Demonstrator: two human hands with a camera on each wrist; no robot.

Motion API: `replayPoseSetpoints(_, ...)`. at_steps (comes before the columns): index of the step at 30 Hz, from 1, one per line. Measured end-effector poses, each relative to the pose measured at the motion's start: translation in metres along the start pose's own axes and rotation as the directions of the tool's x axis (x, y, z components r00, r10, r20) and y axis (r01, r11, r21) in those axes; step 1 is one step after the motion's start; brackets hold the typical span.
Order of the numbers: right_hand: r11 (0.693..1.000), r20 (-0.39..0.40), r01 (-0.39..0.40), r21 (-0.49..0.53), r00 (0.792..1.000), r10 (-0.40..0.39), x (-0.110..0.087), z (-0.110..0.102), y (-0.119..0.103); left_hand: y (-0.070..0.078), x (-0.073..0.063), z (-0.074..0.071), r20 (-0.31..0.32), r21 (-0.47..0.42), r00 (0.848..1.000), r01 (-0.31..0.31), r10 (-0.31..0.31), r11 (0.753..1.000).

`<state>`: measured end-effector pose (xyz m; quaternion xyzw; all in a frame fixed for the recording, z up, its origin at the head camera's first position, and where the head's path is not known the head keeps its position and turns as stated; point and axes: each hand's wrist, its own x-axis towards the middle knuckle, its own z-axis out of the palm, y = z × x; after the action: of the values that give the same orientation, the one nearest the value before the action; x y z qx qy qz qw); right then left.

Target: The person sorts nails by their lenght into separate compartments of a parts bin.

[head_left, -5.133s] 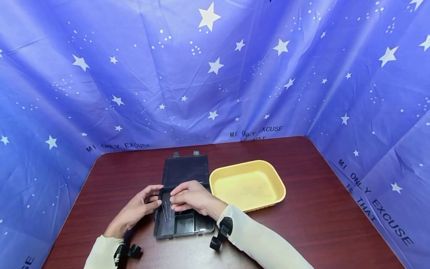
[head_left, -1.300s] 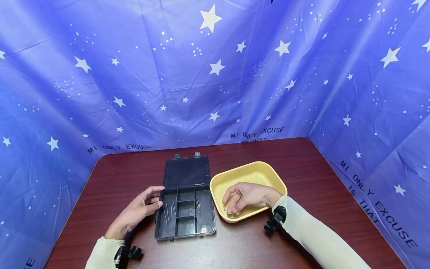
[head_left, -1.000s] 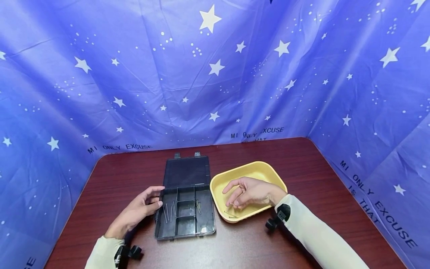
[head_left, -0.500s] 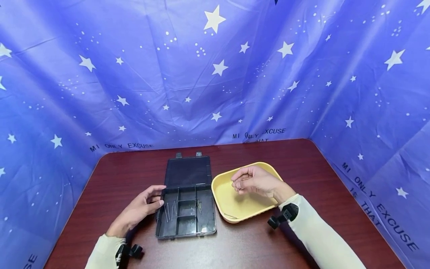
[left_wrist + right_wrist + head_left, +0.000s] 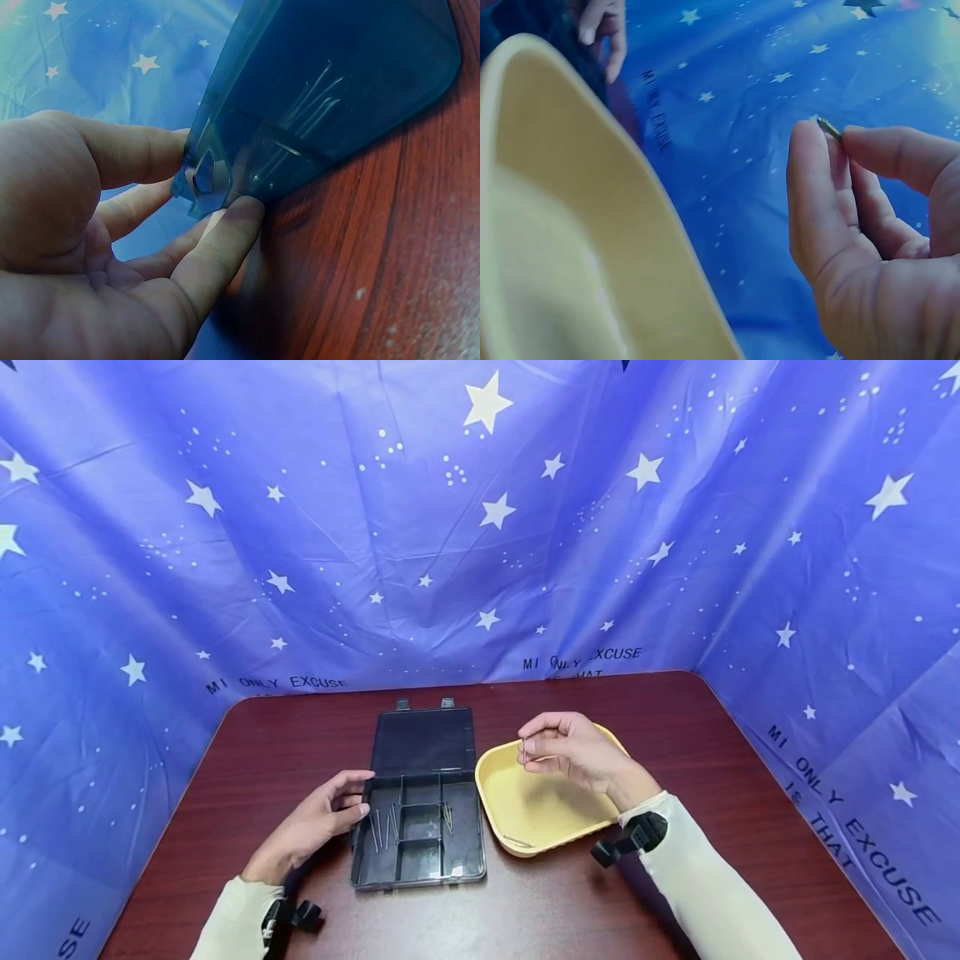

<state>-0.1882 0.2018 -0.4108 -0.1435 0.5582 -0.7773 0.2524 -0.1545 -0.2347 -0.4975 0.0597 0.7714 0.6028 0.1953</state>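
My right hand point(image 5: 581, 756) pinches a small brass-coloured screw point(image 5: 829, 130) between thumb and fingers, above the yellow basin point(image 5: 513, 793). Its thread shows in the right wrist view. A few thin metal pieces point(image 5: 517, 842) lie at the basin's near left corner. My left hand point(image 5: 315, 827) holds the left edge of a dark, see-through compartment box point(image 5: 420, 862); in the left wrist view, thumb and index finger are at its edge. Several long silver nails point(image 5: 384, 831) lie in the left compartment. A few short brass-coloured screws point(image 5: 447, 817) are in the right one.
The box lid point(image 5: 424, 741) lies folded back, its two clasps point(image 5: 447, 702) at the far end. The basin stands close to the box's right side. A dark red wooden table point(image 5: 292, 735) carries both. Behind it hangs a blue star-patterned cloth point(image 5: 450, 543).
Over the last second, my right hand has risen from inside the basin with the screw. About five seconds ago it was over the box. My left hand has stayed at the box.
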Motion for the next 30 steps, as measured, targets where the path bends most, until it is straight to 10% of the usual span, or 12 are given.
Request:
replayPoseSetpoints(16,0.971,-0.04,0.225,0.082,0.974,-0.223,0.001,0.042,-0.055,0.0,0.001,0.0,-0.001,-0.012,1.0,-0.004,0.004,1.0)
replayPoseSetpoints(30,0.951,-0.006,0.285,0.118,0.958,-0.287,0.001,0.052,-0.057,-0.002,0.001,0.0,0.002,-0.012,1.0,-0.015,0.015,1.0)
